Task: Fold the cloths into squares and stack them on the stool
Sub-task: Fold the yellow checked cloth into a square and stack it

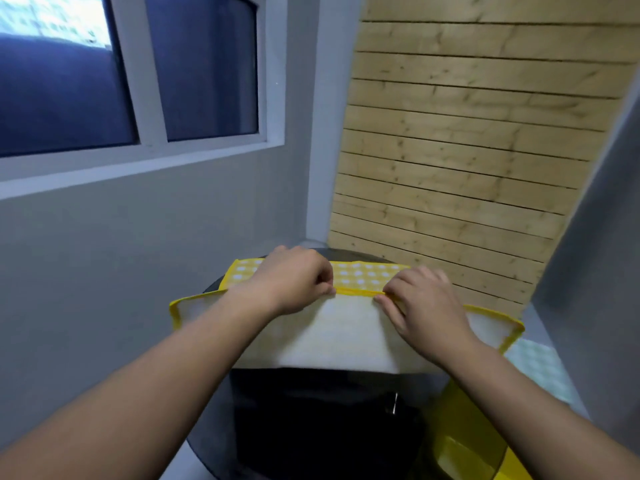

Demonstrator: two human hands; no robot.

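Note:
A yellow cloth (332,334) with white dots and a yellow hem lies across the dark round stool (311,427). Its pale underside faces up near me, and the dotted side (363,275) shows at the far edge. My left hand (294,278) pinches the folded hem near the middle. My right hand (426,303) pinches the same hem a little to the right. Both hands press the near edge onto the far part of the cloth. The cloth's side corners hang past the stool on the left and right.
A pale green checked cloth (536,368) lies at the right, partly under the yellow one. A yellow translucent container (460,448) sits at the lower right. A grey wall with a window is on the left, and wooden slats (450,168) stand behind the stool.

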